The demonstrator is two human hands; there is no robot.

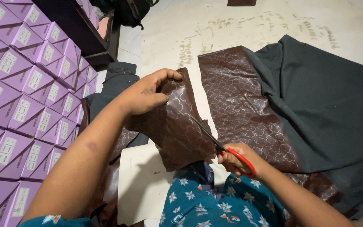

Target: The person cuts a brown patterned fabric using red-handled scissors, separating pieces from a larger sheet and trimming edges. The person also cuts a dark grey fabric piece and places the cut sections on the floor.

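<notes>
My left hand (145, 92) pinches the top edge of a brown piece of patterned fabric (174, 126) and holds it up off the floor. My right hand (238, 159) grips red-handled scissors (219, 145), whose blades are set against the right edge of that brown piece. A larger sheet of the same brown patterned fabric (244, 109) lies flat on the floor to the right, its other side dark grey (324, 105). My knee in teal flowered cloth (206, 201) sits below the hands.
A tall stack of purple boxes (26, 92) fills the left side. More dark fabric (118, 80) lies beside the boxes. A dark shelf (80, 29) and a black bag (131, 12) stand at the back. The pale floor (215, 29) is scuffed.
</notes>
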